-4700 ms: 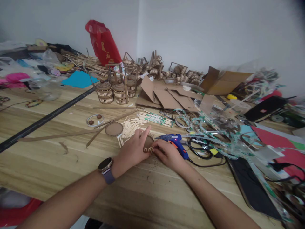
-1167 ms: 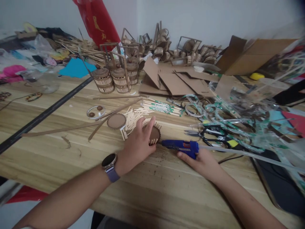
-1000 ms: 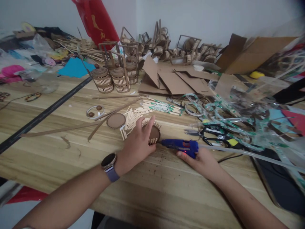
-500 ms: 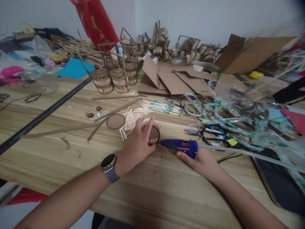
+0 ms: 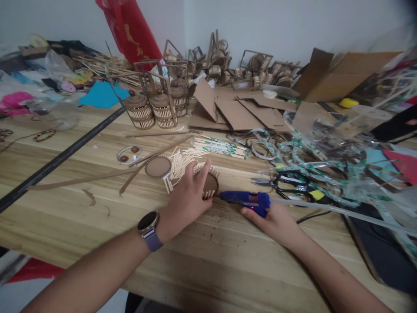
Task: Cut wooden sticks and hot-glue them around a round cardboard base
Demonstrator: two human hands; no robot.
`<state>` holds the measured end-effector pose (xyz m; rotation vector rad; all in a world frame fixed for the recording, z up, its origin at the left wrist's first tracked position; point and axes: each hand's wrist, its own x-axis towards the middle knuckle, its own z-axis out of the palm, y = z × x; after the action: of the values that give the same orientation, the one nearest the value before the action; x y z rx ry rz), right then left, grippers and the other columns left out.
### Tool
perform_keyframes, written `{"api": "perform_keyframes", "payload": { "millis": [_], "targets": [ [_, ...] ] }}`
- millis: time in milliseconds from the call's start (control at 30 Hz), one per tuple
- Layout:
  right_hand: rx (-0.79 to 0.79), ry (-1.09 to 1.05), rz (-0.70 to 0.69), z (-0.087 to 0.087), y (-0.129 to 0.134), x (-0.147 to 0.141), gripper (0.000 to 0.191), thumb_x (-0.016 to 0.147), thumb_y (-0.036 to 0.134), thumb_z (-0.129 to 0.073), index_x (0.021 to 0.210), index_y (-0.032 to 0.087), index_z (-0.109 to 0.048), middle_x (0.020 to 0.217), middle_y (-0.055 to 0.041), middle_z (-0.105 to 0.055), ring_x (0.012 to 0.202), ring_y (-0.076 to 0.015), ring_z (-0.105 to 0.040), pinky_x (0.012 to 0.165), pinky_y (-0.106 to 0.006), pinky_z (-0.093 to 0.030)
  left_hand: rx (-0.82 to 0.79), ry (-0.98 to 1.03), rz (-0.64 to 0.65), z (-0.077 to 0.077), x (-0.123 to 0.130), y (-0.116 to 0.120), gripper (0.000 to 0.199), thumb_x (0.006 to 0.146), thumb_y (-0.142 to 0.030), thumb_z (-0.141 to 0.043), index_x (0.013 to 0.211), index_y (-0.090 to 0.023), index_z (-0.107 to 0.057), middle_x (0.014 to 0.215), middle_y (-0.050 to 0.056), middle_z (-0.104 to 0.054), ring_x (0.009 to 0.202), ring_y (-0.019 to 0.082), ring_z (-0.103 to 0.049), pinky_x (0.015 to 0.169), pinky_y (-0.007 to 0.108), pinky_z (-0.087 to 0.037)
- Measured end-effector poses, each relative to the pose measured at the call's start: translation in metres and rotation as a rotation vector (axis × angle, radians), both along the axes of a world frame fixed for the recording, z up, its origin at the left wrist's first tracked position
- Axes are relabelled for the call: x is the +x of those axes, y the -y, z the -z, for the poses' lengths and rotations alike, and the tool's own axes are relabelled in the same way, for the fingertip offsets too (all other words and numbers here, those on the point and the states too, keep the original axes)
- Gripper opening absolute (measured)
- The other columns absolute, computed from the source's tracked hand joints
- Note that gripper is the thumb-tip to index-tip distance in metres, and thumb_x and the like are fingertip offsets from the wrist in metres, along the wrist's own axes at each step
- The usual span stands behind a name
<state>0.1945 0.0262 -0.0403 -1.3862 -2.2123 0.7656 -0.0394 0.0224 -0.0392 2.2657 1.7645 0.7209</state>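
Note:
My left hand (image 5: 190, 195), with a watch on its wrist, grips a small round cardboard base (image 5: 211, 184) between thumb and fingers. Short wooden sticks stand upright along the base's rim; the hand hides its left part. In my right hand (image 5: 273, 219) is a blue hot glue gun (image 5: 247, 200), a small red light showing on it. Its nozzle points left and meets the near right edge of the base; whether it touches a stick I cannot tell. A long clear glue stick (image 5: 325, 206) runs out of its back. Loose short sticks (image 5: 180, 164) and another cardboard disc (image 5: 158, 167) lie just beyond my left hand.
Scissors (image 5: 283, 184) and tangled green-white plastic wrappers (image 5: 312, 161) lie to the right, near a dark phone-like slab (image 5: 384, 252). Small finished stick baskets (image 5: 164, 111) stand farther back beside flat cardboard pieces (image 5: 239, 114). A ring holding two brown beads (image 5: 134, 149) sits left.

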Motion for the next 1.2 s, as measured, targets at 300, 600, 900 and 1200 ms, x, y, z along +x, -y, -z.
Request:
{"api": "perform_keyframes", "payload": {
  "millis": [300, 600, 900, 1200],
  "targets": [
    [-0.019, -0.015, 0.010, 0.002, 0.001, 0.001, 0.032, 0.083, 0.047, -0.052, 0.088, 0.022, -0.071, 0.086, -0.0063, -0.077, 0.077, -0.0260, -0.071, 0.068, -0.034, -0.057, -0.002, -0.007, 0.010, 0.001, -0.001, 0.000, 0.096, 0.068, -0.013, -0.071, 0.146, -0.028, -0.017, 0.142, 0.016, -0.026, 0.124, 0.035, -0.047, 0.096, 0.048, -0.049],
    [-0.030, -0.126, 0.294, 0.006, -0.004, 0.005, 0.040, 0.078, 0.057, -0.057, 0.086, 0.021, -0.072, 0.080, -0.0078, -0.075, 0.075, -0.0274, -0.069, 0.067, -0.036, -0.056, -0.009, -0.003, 0.007, 0.001, -0.001, -0.001, 0.100, 0.068, -0.015, -0.074, 0.146, -0.028, -0.014, 0.140, 0.016, -0.027, 0.123, 0.034, -0.048, 0.095, 0.047, -0.050],
    [-0.029, -0.008, 0.379, -0.012, -0.026, 0.039, 0.044, 0.079, 0.058, -0.058, 0.094, 0.020, -0.072, 0.084, -0.0101, -0.074, 0.071, -0.0280, -0.068, 0.060, -0.037, -0.053, 0.024, 0.011, 0.010, 0.005, -0.002, -0.002, 0.100, 0.068, -0.015, -0.073, 0.146, -0.033, -0.012, 0.140, 0.013, -0.028, 0.119, 0.032, -0.052, 0.092, 0.045, -0.051],
    [0.416, 0.341, -0.126, -0.047, -0.057, -0.021, 0.026, 0.090, 0.023, -0.048, 0.097, 0.019, -0.073, 0.088, -0.0102, -0.072, 0.087, -0.0271, -0.065, 0.078, -0.039, -0.051, 0.010, 0.015, 0.032, 0.005, -0.002, -0.003, 0.101, 0.068, -0.016, -0.073, 0.147, -0.029, -0.011, 0.140, 0.015, -0.026, 0.119, 0.033, -0.051, 0.094, 0.046, -0.049]
  ]
}}
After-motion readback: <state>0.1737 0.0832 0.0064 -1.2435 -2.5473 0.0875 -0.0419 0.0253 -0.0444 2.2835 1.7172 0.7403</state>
